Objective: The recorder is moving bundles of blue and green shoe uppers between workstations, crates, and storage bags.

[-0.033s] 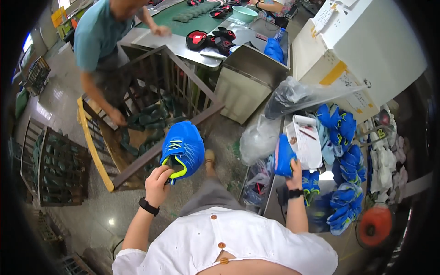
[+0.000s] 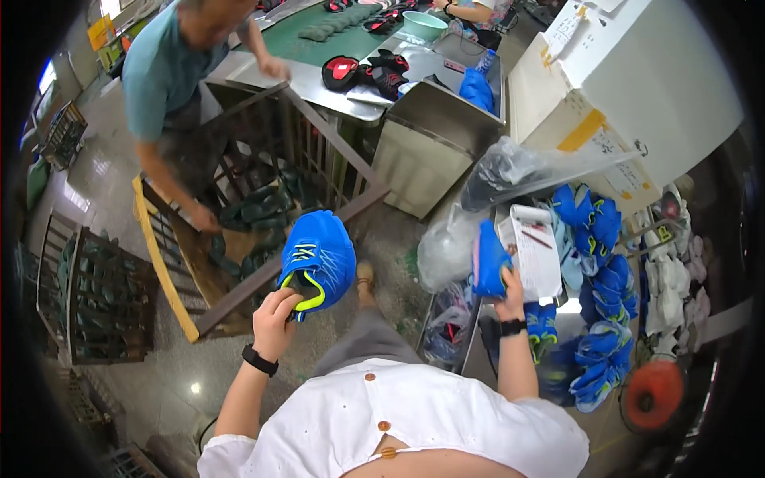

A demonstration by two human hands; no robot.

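1. Matt cloth covers the blue shoe [image 2: 331, 251] near nine o'clock.
2. Smooth, shiny metal tops the table [image 2: 311, 90] at eleven.
3. Crinkled, glossy plastic forms the bag [image 2: 518, 170] at two.
4. Matt paper sheet [image 2: 542, 267] at three.
5. Smooth, glossy floor [image 2: 171, 370] shines at eight o'clock.

Writing is shown in a few places, but no word or number can be made out.
Dark handwriting is borne by a pale label [image 2: 610, 145] on the front of the white cabinet [image 2: 677, 88], close beside a strip of orange tape [image 2: 586, 130] and above the cabinet's lower edge; the strokes are too small to be read. A paper [image 2: 564, 32] is fixed near the cabinet's upper left corner, its marks likewise unclear. Faint lines are carried by the white sheet [image 2: 539, 261] set toward the far left corner of the bench [image 2: 567, 309], partly covered by a pen [image 2: 537, 238].
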